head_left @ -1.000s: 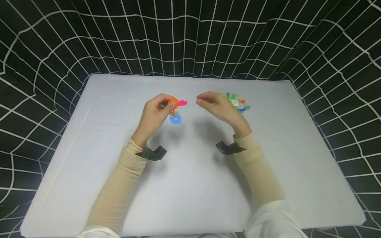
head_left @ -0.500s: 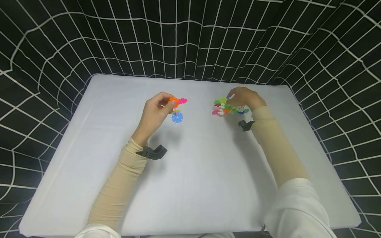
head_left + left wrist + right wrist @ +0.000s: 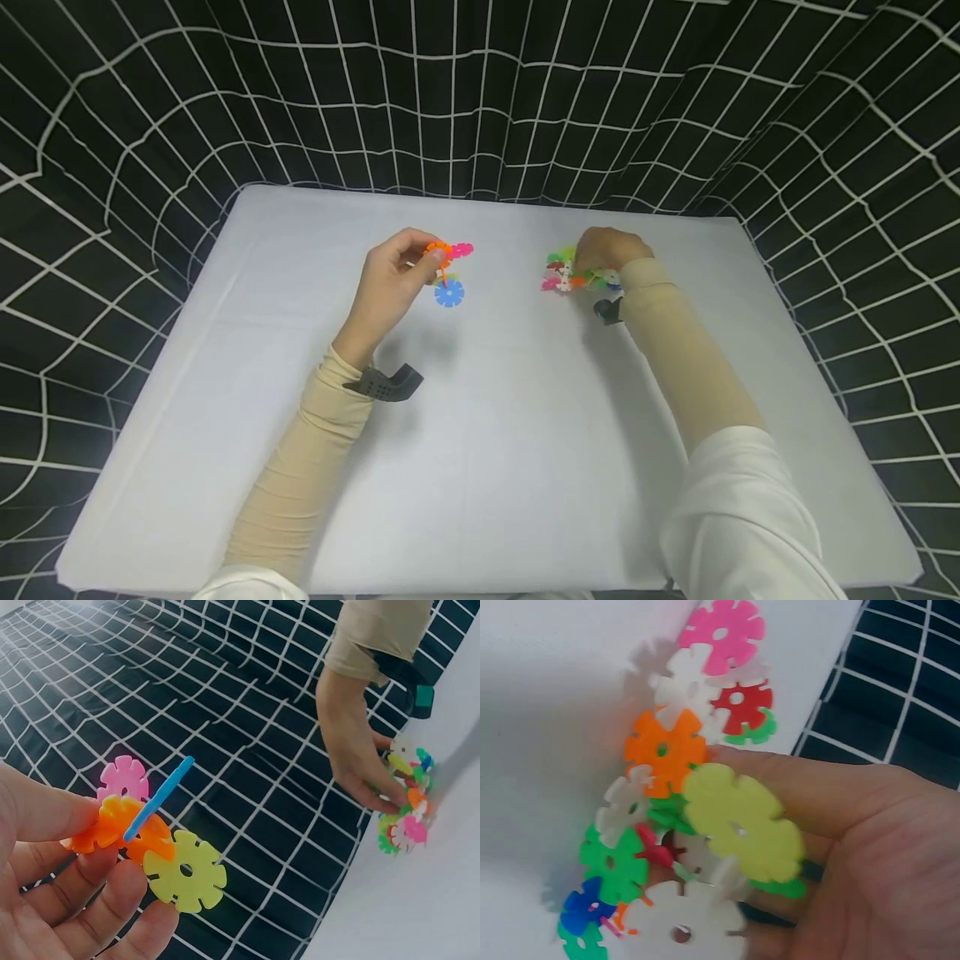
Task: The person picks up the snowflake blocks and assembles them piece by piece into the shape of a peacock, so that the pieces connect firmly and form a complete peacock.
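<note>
My left hand (image 3: 393,283) pinches a small cluster of slotted plastic snowflake discs, held above the table. Thumb and fingers grip the orange discs (image 3: 120,825); a pink disc (image 3: 124,778), a yellow-green disc (image 3: 186,871) and a blue disc (image 3: 160,798), edge-on in the left wrist view, are joined to them. My right hand (image 3: 609,248) reaches into a pile of loose discs (image 3: 557,277) at the back right. In the right wrist view a yellow disc (image 3: 742,825) and a white disc (image 3: 686,922) overlap its fingers; I cannot tell whether it grips one.
The pile also has an orange disc (image 3: 664,754), a pink disc (image 3: 724,634), a red disc (image 3: 744,705) and several green, white and blue ones. A white table (image 3: 480,450) lies under both hands. Black cloth with white netting (image 3: 480,92) stands behind and beside it.
My right hand has gone from beside the left hand's cluster to the pile on the right, its fingers now lower among the discs. The left hand keeps its cluster, nearly still.
</note>
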Motion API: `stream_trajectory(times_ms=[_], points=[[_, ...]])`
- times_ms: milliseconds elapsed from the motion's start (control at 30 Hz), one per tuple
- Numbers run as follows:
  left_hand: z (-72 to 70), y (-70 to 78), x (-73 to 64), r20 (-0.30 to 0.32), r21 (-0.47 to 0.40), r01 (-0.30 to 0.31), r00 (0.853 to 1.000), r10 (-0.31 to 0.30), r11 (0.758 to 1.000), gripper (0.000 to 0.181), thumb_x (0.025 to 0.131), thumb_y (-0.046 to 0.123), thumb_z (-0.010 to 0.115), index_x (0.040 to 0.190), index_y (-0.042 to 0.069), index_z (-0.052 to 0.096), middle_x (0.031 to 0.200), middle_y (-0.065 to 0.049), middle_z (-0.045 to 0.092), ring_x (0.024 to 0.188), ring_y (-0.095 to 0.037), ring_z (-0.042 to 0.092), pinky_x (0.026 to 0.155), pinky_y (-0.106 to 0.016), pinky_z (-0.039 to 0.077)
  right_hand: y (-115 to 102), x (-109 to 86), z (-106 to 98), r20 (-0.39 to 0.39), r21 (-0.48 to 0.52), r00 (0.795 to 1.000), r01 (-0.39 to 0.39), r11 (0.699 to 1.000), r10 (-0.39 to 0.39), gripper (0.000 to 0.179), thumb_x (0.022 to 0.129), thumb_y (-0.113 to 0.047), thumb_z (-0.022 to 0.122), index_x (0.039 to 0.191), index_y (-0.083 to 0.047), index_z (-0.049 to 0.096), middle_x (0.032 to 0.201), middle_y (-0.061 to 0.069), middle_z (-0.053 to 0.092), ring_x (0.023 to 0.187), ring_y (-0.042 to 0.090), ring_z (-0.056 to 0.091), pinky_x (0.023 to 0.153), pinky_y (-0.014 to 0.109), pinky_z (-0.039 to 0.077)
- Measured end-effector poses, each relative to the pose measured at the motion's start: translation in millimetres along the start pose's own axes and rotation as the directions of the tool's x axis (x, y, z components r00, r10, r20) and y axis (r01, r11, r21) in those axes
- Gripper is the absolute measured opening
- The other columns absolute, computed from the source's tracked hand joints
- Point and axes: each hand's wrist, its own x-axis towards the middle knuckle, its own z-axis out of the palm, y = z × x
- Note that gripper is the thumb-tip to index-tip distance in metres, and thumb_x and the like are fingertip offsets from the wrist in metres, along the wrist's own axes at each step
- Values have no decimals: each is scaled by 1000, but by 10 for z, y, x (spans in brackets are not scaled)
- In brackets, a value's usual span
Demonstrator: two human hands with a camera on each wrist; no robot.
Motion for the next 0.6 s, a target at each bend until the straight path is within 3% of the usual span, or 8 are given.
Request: stream_trajectory(times_ms=[267,600], points=[[-20,31,3,-10,-6,6,1000,-6,1000,20,99,15,63,116,4,67,98,-8,66,82,-19,65,75,-27,55,38,55,40,-3,-19,1000,14,1000,-14,38,89,-25,61,118,-1,65,110,15,60,97,31,53,81,46,49],[-28,47,-5,-10,-1,18,1000,-18,1000,20,99,14,63,116,4,67,98,-9,66,82,-19,65,77,-27,56,78,64,62,-19,12,1000,23,1000,-22,55,89,-24,60,138,1,54,124,20,59,103,34,52,90,53,50]])
